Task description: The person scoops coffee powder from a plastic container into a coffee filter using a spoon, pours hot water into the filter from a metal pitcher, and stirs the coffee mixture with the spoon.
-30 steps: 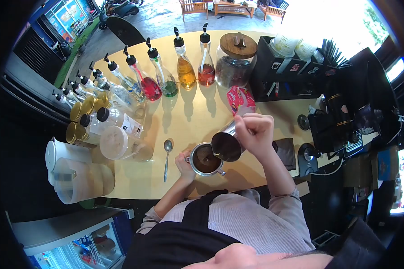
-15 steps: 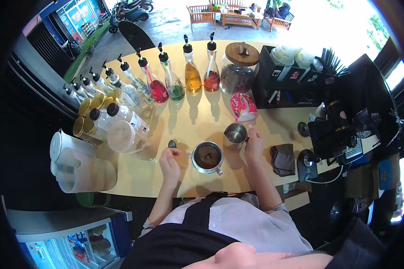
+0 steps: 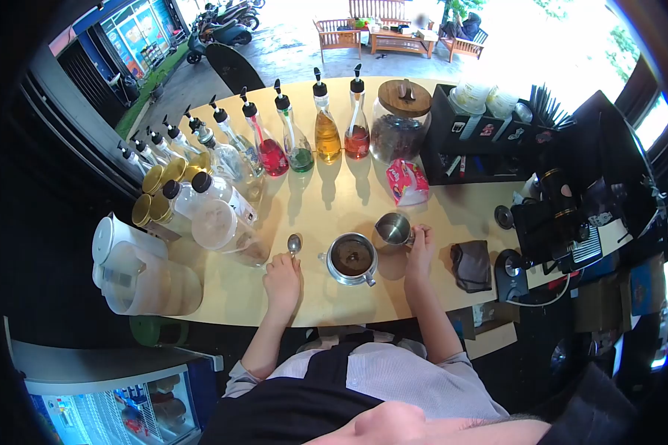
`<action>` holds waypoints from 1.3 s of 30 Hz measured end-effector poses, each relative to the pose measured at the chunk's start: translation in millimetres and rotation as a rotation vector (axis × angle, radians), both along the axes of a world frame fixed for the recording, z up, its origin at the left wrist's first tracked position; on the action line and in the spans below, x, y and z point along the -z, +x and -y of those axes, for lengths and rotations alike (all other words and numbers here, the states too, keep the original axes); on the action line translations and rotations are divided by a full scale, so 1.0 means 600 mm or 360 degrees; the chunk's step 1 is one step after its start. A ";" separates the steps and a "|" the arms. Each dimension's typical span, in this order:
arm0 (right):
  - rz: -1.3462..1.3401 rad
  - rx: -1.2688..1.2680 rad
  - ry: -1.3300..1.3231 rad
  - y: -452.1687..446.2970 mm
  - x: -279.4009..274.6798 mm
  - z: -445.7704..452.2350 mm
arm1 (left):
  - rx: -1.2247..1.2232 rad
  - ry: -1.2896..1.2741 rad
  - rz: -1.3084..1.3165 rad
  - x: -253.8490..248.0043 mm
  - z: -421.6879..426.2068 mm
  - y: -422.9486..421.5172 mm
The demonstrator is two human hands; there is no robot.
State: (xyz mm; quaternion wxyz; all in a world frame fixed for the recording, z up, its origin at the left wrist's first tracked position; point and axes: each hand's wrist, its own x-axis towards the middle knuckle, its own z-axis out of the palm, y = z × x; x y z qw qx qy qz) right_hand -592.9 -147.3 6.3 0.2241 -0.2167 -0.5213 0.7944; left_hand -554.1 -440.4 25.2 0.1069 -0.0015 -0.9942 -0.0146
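My left hand is closed around the handle end of a metal spoon, whose bowl points away from me. In my right hand is the handle of a steel milk pitcher, held upright; its inside looks bare metal from above. Between the two hands stands a round metal-rimmed pot with small side handles. Dark brown liquid, with a lighter patch of froth, fills much of what I see inside it.
Pump bottles of coloured syrup curve along the back left, near lidded jars and pitchers. A wooden-lidded jar, pink packet and black cup caddy stand behind. A dark cloth and a black machine are right.
My left hand has turned palm-down, and the spoon shows more fully in front of it. The pitcher in my right hand has shifted slightly toward the pot. The whole view has tilted a little.
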 end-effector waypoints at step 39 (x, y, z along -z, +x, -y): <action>-0.1241 -0.0045 0.1123 0.143 -0.215 0.049 | 0.0734 0.1779 -0.0642 -0.113 -0.051 -0.026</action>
